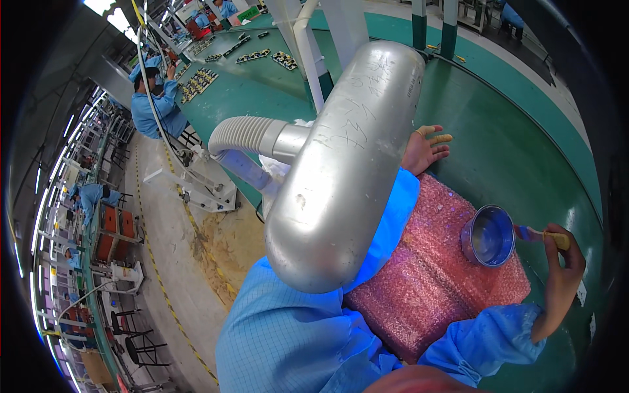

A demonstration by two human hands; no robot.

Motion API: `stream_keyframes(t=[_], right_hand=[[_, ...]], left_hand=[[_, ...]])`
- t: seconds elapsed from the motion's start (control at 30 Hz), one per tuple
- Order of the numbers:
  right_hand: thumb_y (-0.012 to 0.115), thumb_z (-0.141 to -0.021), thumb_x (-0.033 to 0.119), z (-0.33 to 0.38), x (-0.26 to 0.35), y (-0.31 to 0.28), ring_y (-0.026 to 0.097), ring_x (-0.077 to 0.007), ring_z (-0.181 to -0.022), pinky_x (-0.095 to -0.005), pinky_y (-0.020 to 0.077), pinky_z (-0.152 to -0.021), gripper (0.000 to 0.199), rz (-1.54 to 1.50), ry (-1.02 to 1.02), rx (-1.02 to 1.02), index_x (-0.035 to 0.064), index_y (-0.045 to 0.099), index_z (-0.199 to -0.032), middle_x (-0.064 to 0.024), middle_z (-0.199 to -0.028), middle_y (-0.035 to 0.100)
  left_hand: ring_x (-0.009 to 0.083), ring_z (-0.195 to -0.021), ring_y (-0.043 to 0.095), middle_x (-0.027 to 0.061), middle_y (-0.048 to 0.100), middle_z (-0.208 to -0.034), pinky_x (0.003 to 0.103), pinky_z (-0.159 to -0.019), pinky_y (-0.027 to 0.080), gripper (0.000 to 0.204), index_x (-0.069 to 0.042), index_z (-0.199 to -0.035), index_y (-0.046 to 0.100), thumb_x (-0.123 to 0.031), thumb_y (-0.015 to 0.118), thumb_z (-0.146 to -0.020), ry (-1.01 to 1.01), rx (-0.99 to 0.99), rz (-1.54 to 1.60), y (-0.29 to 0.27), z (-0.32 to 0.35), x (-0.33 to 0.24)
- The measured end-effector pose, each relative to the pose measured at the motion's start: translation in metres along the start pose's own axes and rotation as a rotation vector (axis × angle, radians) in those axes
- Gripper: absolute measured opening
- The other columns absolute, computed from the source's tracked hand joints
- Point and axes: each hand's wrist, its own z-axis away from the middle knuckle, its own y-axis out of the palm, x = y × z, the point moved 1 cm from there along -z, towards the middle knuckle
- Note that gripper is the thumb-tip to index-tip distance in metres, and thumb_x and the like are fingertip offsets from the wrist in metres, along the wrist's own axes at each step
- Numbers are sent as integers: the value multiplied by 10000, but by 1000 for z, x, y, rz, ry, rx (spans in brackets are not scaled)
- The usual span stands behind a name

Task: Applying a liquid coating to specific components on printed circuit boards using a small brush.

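Observation:
My left hand (427,150) reaches out past the far end of the silver hood, its fingers apart and empty, with yellowish covers on some fingertips. At the right, my right hand (565,265) pinches a small brush (532,234) whose head points at a round metal can (489,237). The brush head is just beside the can's right rim. Inside the can there seems to be some clear or greyish liquid. Beneath the can lies pink bubble wrap (426,281), covering a flat block-like shape. Part of my left forearm is hidden under the hood.
A large silver duct hood (347,164) hangs over the bench, joined to a ribbed grey hose (252,136). White posts (347,29) rise behind it on the green tabletop (498,124). Further left, a person in blue (157,108) sits near rows of small parts (198,84).

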Motion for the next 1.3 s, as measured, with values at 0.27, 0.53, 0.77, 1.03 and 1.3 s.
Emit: stream_keyframes(t=[0.27, 0.53, 0.77, 1.03, 1.3], right_hand=[[666, -864, 148, 0, -2, -2, 599, -152, -901, -304, 424, -892, 201, 11, 18, 12, 12, 677, -1012, -61, -896, 663], [670, -864, 160, -1, -2, 3, 601, -156, -910, -309, 420, -903, 212, 31, 17, 25, 13, 676, -1016, -62, -902, 666], [670, -863, 158, 0, -2, 1, 599, -151, -899, -302, 420, -895, 215, 38, 21, 0, 4, 674, -1014, -62, -895, 665], [662, -868, 155, -1, -3, 2, 596, -146, -894, -303, 419, -896, 213, 26, 18, 8, -3, 669, -1011, -59, -889, 661], [660, -872, 159, -1, 3, 7, 594, -145, -886, -309, 420, -893, 208, 50, 14, 23, 2, 670, -1007, -59, -879, 659]], left_hand=[[260, -926, 552, 186, 524, -1191, 381, -840, 502, 392, -68, -1232, 398, -287, 467, -914, -13, 7, -10, 1, 0, -1], [258, -918, 550, 183, 524, -1188, 380, -836, 498, 388, -68, -1226, 401, -286, 470, -912, -4, -2, -12, 2, 1, -1], [261, -911, 553, 180, 523, -1191, 385, -836, 496, 389, -73, -1228, 402, -289, 470, -911, -13, 8, -8, -1, -1, 1], [266, -918, 554, 187, 520, -1204, 388, -840, 494, 387, -75, -1229, 402, -291, 470, -916, -15, -5, -8, -1, -1, 0], [266, -925, 555, 186, 526, -1199, 389, -844, 493, 384, -73, -1229, 401, -291, 468, -920, -6, 16, -11, 2, 1, 0]])
